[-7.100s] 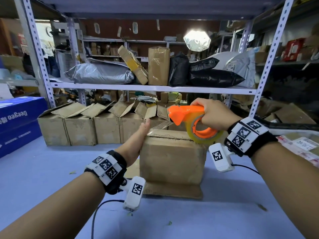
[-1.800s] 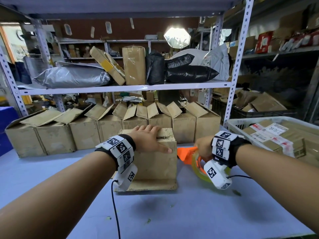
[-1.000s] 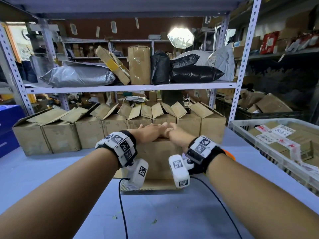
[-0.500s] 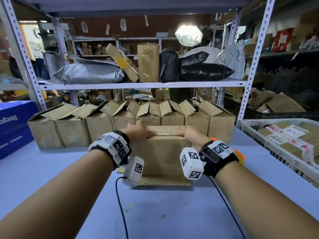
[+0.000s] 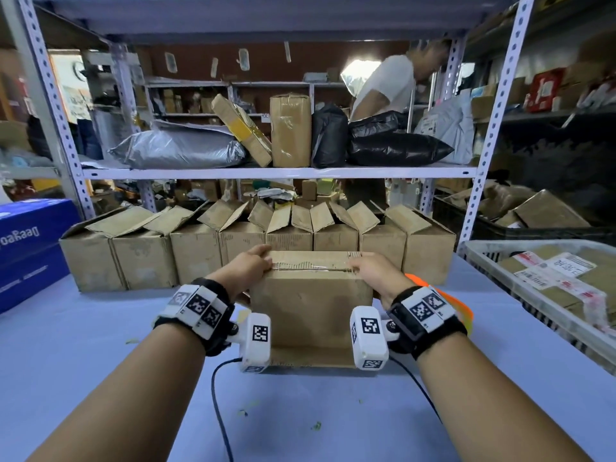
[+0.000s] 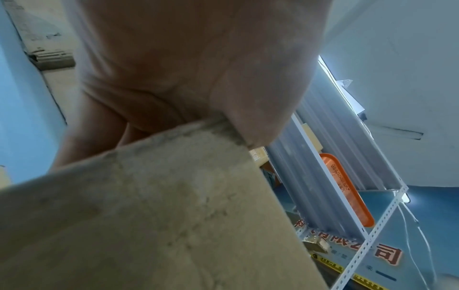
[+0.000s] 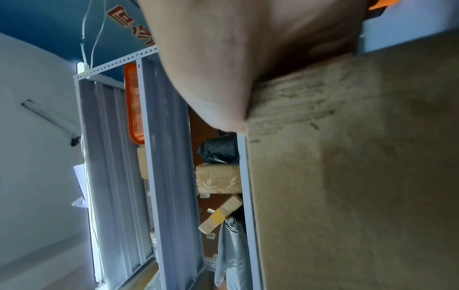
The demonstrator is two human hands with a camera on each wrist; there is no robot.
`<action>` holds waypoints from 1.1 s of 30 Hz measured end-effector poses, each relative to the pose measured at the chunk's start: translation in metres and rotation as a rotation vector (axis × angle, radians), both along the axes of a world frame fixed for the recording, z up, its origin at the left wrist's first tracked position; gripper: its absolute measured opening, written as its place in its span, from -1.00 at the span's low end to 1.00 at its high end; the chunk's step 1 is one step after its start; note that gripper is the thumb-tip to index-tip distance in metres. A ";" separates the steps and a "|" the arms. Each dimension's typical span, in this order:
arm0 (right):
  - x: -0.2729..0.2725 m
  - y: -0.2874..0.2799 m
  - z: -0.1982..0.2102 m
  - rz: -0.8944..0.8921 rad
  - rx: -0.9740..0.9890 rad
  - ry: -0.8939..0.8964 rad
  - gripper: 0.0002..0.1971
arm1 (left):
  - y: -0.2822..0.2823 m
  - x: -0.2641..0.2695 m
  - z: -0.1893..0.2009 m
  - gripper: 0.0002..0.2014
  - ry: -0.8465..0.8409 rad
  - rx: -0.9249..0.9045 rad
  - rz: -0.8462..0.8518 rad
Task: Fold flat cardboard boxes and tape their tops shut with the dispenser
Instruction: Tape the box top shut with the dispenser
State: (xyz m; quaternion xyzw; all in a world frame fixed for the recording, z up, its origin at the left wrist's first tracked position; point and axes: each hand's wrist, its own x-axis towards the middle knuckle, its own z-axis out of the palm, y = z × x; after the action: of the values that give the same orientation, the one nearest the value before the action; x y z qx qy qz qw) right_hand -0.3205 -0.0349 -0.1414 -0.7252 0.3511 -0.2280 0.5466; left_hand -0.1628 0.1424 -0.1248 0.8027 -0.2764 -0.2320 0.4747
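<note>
Head camera, at the packing bench: our left hand (image 5: 248,268) and right hand (image 5: 373,271) clasp the two upper corners of a squat brown corrugated cardboard box (image 5: 310,305), fingers curled over its top edge and thumbs on the near face. The wrist cameras show each thumb (image 6: 250,109) pressed flat against the cardboard wall (image 7: 360,166); the fingers themselves are hidden behind the box.

The box stands upright at the middle of the pale blue tabletop (image 5: 310,415), its top flaps closed along a seam covered by a strip of clear tape (image 5: 310,265). Its face is scuffed and stained, and a loose bottom flap lies flat toward us. An orange tape dispenser (image 5: 456,305) rests on the table just right of our right wrist, mostly hidden by it.

Open tabletop lies in front of the box and to its left. Behind it, close by, runs a row of open-topped brown cartons (image 5: 233,241). A white plastic crate of labelled parcels (image 5: 546,281) bounds the right, a blue printed carton (image 5: 30,251) the left, and a grey metal shelf (image 5: 266,173) hangs above.
</note>
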 end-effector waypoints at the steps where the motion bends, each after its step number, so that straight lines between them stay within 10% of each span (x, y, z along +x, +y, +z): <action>1: -0.003 -0.001 0.001 -0.005 0.002 -0.014 -0.82 | 0.002 -0.001 0.000 -0.58 0.017 -0.007 -0.002; 14: -0.035 -0.006 0.002 0.224 0.182 -0.102 -0.72 | 0.032 0.000 0.006 -0.49 0.168 -0.165 -0.100; 26: -0.067 0.018 0.029 0.154 0.180 -0.700 -0.79 | 0.062 -0.021 0.031 -0.70 0.128 -0.761 -0.099; 33: -0.060 0.014 0.002 0.018 0.221 -0.592 -0.93 | 0.057 -0.016 -0.006 -0.79 0.088 -0.527 0.089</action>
State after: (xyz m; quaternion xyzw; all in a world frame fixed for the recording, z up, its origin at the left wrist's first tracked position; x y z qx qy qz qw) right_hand -0.3810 -0.0213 -0.1398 -0.5665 0.1930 -0.3850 0.7025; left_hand -0.1784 0.1997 -0.1304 0.6519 -0.2707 -0.1655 0.6887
